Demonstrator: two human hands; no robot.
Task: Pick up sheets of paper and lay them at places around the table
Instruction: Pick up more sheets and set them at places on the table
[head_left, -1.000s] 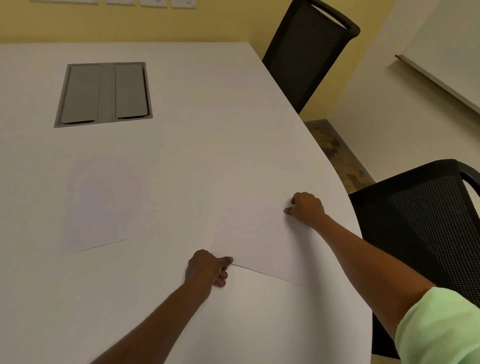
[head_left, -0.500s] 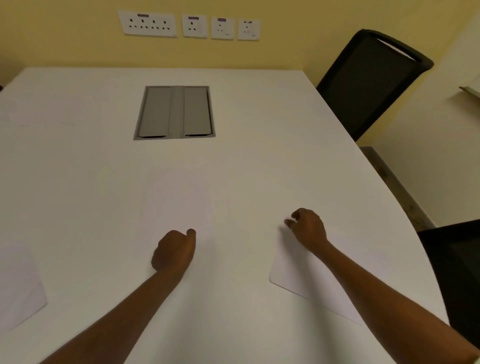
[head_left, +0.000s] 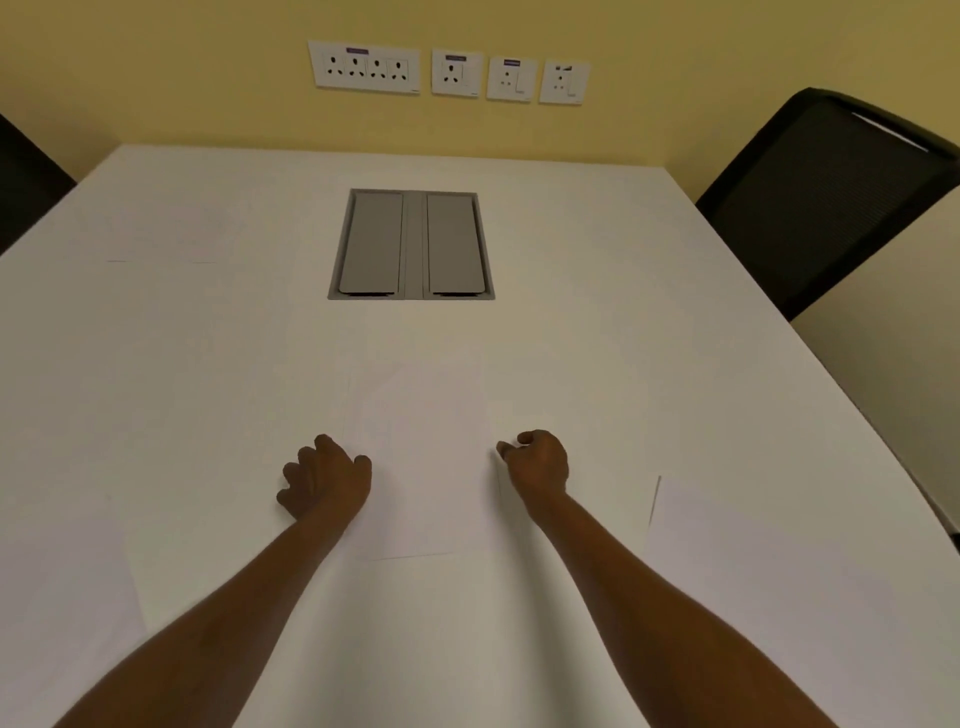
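Note:
A white sheet of paper lies flat in the middle of the white table, straight ahead of me. My left hand is curled at its left edge, thumb on the paper. My right hand pinches its right edge with thumb and forefinger. Another sheet lies at the near right of the table. A third sheet lies at the near left. A faint further sheet lies at the far left.
A grey cable hatch with two lids is set into the table beyond the middle sheet. A black mesh chair stands at the far right, and part of another dark chair at the far left. Wall sockets line the yellow wall.
Both hands let go of the sheet laid at the right. My view swung left to the table's middle, and both hands moved to the edges of the middle sheet.

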